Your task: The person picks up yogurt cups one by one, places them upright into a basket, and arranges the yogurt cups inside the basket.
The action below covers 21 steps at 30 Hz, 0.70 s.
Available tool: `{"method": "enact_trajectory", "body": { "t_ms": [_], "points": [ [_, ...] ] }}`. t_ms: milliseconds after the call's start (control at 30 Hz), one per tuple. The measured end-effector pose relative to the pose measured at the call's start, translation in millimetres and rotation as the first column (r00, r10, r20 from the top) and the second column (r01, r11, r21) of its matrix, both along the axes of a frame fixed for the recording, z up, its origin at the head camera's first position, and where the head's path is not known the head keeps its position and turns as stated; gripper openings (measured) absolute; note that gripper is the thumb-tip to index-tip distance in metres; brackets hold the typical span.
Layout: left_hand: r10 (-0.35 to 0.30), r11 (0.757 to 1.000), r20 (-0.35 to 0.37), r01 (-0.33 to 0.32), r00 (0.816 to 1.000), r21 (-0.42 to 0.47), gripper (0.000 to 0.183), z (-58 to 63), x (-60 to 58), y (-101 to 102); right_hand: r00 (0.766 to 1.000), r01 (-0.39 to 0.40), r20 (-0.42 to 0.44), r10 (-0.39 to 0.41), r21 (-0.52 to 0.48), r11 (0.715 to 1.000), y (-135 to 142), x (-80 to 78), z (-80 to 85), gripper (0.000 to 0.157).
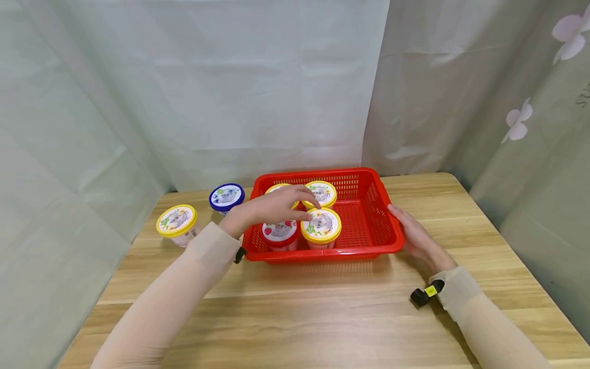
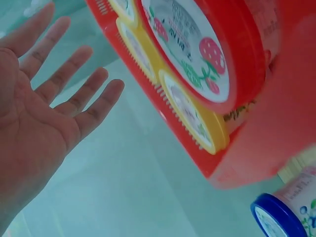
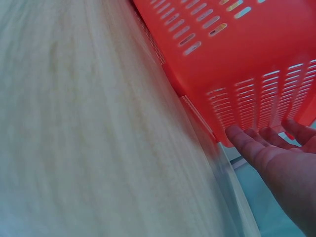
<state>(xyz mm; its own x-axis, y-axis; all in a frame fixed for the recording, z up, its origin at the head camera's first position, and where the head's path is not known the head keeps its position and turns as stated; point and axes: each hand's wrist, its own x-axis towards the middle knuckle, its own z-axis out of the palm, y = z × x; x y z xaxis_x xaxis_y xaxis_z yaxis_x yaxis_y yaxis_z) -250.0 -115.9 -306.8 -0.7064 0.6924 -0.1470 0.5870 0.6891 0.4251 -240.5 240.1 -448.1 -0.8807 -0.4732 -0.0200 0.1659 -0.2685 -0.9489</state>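
Note:
My left hand (image 1: 275, 206) hovers over the left half of a red plastic basket (image 1: 359, 251), its fingers spread and holding nothing in the left wrist view. Beneath and beside it, the basket contains a red-lidded cup (image 1: 280, 233) with strawberry print and a yellow-lidded cup (image 1: 321, 225) in front. Behind them are another yellow-lidded cup (image 1: 322, 192) and one more yellow lid (image 1: 278, 187), partly hidden by the hand. My right hand (image 1: 417, 240) rests against the basket's right end; the right wrist view shows its extended fingers (image 3: 247, 144) at the slotted outer wall.
Left of the basket, a blue-lidded cup (image 1: 227, 197) stands on the wooden table (image 1: 332, 318), partly behind my left wrist. A yellow-lidded cup (image 1: 177, 221) is farther left. Pale curtains (image 1: 258, 92) enclose the table's back and sides.

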Motion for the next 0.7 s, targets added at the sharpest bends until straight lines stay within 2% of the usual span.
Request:
{"method": "enact_trajectory", "body": {
  "t_ms": [200, 400, 533, 700],
  "points": [
    [0.059, 0.994, -0.027, -0.056, 0.998, 0.097, 0.036, 4.8, 2.4, -23, 1.0, 0.013, 0.001, -0.013, 0.012, 1.0, 1, 0.4, -0.4, 0.053],
    [0.117, 0.973, -0.055, -0.103, 0.992, 0.206, 0.032, 6.6, 4.5, -42, 1.0, -0.001, -0.006, 0.001, 0.001, 1.0, 1, 1.4, 0.0, 0.053],
    [0.178, 0.957, -0.076, -0.154, 0.981, 0.246, 0.036, 6.1, 6.8, -51, 1.0, -0.003, -0.022, 0.003, -0.01, 1.0, 1, 1.5, -0.3, 0.051],
    [0.259, 0.931, -0.113, -0.217, 0.959, 0.295, 0.041, 1.8, 10.5, -63, 1.0, 0.001, -0.019, -0.001, -0.005, 1.0, 1, 1.6, -0.4, 0.052]
  ]
}}
